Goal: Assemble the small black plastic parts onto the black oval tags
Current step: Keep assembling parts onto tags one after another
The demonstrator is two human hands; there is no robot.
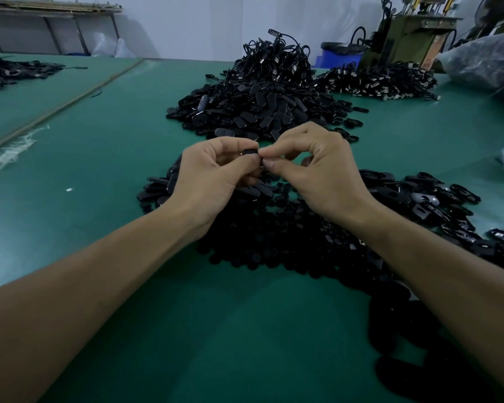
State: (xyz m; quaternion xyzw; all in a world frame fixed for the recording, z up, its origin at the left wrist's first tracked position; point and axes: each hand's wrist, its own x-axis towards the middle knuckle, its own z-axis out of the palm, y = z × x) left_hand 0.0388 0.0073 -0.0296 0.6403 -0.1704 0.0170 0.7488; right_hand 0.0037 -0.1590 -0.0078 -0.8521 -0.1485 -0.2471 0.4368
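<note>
My left hand (213, 173) grips a black oval tag (249, 152) between thumb and curled fingers, above the green table. My right hand (312, 167) meets it from the right, with thumb and forefinger pinched at the tag's end; whatever small part they hold is hidden by the fingertips. Under both hands lies a spread of loose black oval tags and small black parts (288, 228). A bigger heap of black oval tags (253, 112) sits just beyond the hands.
The green table (99, 158) runs wide to the left. Behind the far heap is a tangle of black cords (277, 59), and another pile (376, 82) to its right. Plastic bags (483, 56) sit at the right edge. A further pile (9, 71) lies far left.
</note>
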